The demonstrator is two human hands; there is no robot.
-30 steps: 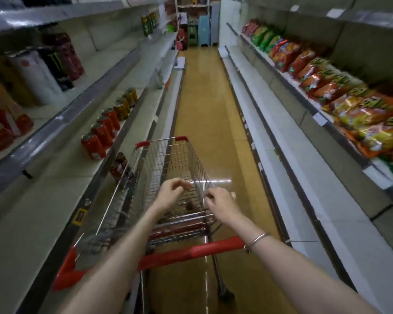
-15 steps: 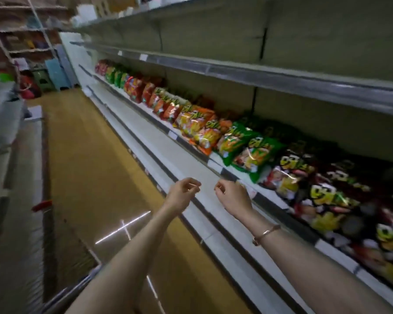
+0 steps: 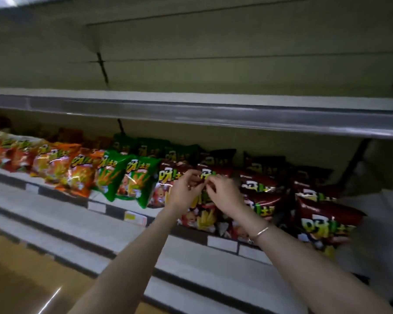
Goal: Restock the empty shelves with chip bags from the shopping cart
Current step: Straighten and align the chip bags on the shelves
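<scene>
Dozens of chip bags [image 3: 134, 177] lie in leaning rows on the middle shelf [image 3: 222, 244], orange toward the left, green in the centre, dark red at the right. In front of one dark red bag [image 3: 202, 216] the left grip [image 3: 184, 189] and right grip [image 3: 225, 193] meet, fingers curled and tips nearly touching at its top edge, though blur hides whether they pinch it. A bracelet [image 3: 259, 232] circles the right wrist, the upper shelf [image 3: 213, 114] juts out above, and tan floor [image 3: 21, 279] shows lower left.

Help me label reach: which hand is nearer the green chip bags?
Left. The left hand sits just right of the green chip bags; the right hand is farther right, beyond the left hand.
</scene>
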